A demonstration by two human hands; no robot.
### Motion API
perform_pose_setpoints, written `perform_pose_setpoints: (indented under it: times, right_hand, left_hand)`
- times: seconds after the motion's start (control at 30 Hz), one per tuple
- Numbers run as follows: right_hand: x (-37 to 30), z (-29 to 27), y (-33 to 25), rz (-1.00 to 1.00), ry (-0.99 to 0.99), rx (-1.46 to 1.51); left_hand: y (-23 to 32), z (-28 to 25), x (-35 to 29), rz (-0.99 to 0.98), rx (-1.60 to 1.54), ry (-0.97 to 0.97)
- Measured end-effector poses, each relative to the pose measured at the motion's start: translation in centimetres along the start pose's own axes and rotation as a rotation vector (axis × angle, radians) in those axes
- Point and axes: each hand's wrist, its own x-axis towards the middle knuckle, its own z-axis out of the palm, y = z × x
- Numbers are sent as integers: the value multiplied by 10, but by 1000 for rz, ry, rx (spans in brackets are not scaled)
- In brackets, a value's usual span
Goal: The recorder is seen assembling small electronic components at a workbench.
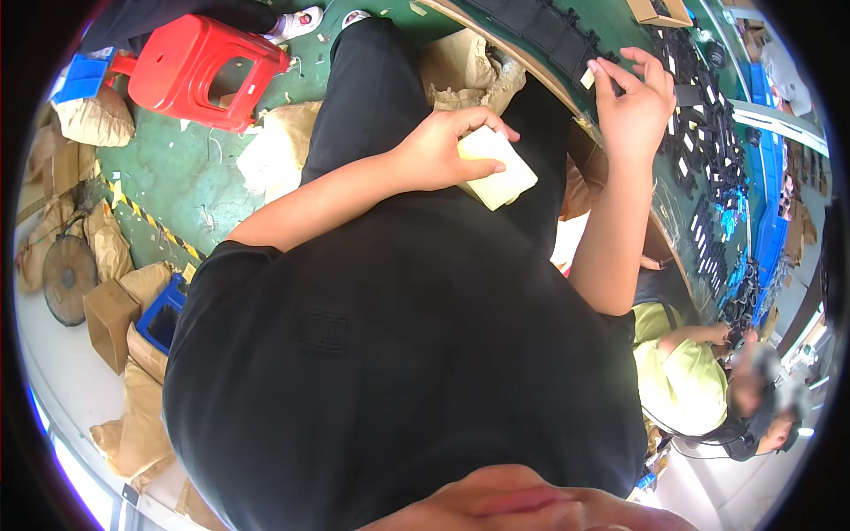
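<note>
My left hand [440, 152] is closed around a stack of pale yellow sheets [498, 173], the thumb lying across the top and the fingers at the far edge. The stack sits above my lap, in front of my black shirt. Over the workbench edge my right hand [636, 104] pinches a small pale yellow label [588, 78] between thumb and index finger, its other fingers raised. A row of black plastic pieces [551, 34] lies on the bench just left of and beyond that hand. More black parts [686, 133], several bearing pale labels, spread to its right.
Brown paper sacks [460, 66] stand under the bench edge. A red plastic stool [199, 75] lies at the far left near another person's shoe [299, 24]. Blue bins [772, 212] line the bench's far side. A co-worker in a yellow-green top [686, 376] works at the right.
</note>
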Motion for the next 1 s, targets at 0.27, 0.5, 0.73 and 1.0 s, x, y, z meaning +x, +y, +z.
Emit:
perform_pose_setpoints:
  times: [0.27,0.5,0.73,1.0]
  right_hand:
    - [-61,-26,-77,39,-251,653]
    - [-73,-13,-95,-105,-154,560]
    - [-56,-46,-124,-301,-161,764]
    - [25,-17,-14,-118,-12,265]
  left_hand:
    - [7,0,0,-220,34,43]
    - [0,3,-1,-194,47,78]
    - [-12,-4,-2,-269,41,65]
    - [-1,-4,-3,-136,-42,42]
